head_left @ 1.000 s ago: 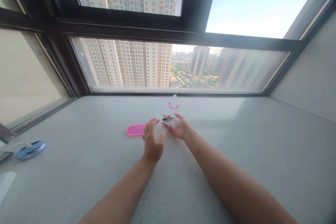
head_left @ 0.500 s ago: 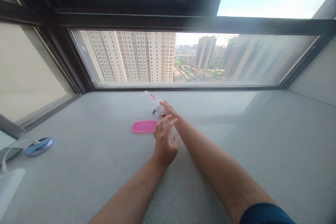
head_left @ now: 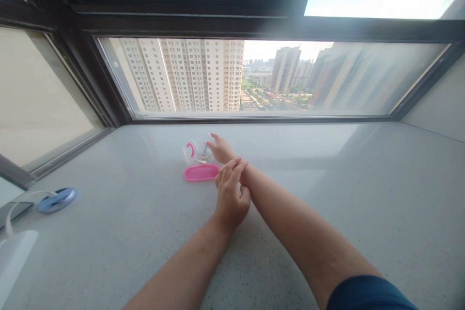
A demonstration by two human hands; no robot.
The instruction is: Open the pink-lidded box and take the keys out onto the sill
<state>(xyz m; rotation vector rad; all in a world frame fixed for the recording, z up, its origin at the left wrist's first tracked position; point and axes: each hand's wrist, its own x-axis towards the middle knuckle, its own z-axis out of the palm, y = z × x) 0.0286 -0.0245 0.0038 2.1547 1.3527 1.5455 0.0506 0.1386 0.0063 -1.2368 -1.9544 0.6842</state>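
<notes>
A small clear plastic box [head_left: 198,150] with a pink handle and a dark sticker lies tipped on the pale stone window ledge [head_left: 327,193]. My right hand [head_left: 221,150] reaches across to it, fingers on its right side. Just in front of the box lies a flat pink oval lid [head_left: 201,173]. My left hand [head_left: 230,193] hovers over my right wrist, fingers loosely apart, holding nothing, right of the lid.
A blue round disc [head_left: 56,200] with a white cable sits at the ledge's left, beside a white object [head_left: 14,261] at the lower left edge. A dark-framed window [head_left: 254,26] runs along the back, and a wall [head_left: 436,101] closes the right side.
My right hand swung the clear box left and laid it down behind the pink lid. My left hand drew back from the box toward my right wrist.
</notes>
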